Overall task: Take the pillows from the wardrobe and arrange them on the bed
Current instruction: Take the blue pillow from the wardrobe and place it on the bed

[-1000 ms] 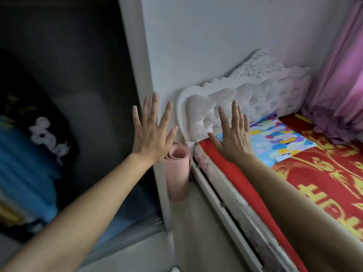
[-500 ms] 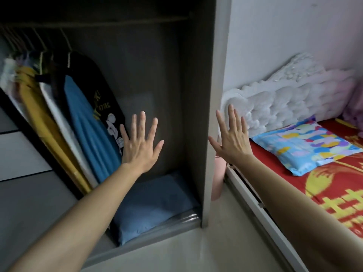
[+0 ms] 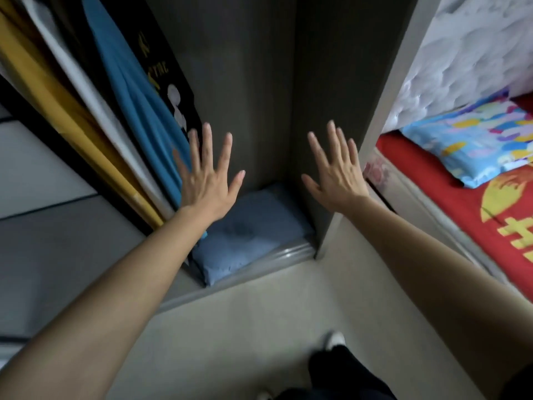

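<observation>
A plain blue pillow (image 3: 253, 235) lies flat on the floor of the open wardrobe (image 3: 343, 116), in its right corner. My left hand (image 3: 207, 183) hovers above the pillow's left end, fingers spread, holding nothing. My right hand (image 3: 336, 174) is stretched out beside the wardrobe's right side panel, also spread and empty. A second pillow (image 3: 473, 140) with a multicoloured print rests on the red bed (image 3: 450, 203) at the right, against the white tufted headboard (image 3: 473, 62).
Hanging clothes fill the wardrobe's left side: a yellow garment (image 3: 57, 111), a white one, a blue one (image 3: 135, 102) and a black printed one. A sliding-door track (image 3: 259, 261) runs along the wardrobe's front. Beige floor (image 3: 245, 327) lies below, with my leg and shoe (image 3: 334, 342).
My view has swung left from the bed to the wardrobe and moved closer. Both hands now reach toward the wardrobe's inside, above the blue pillow, still spread and empty.
</observation>
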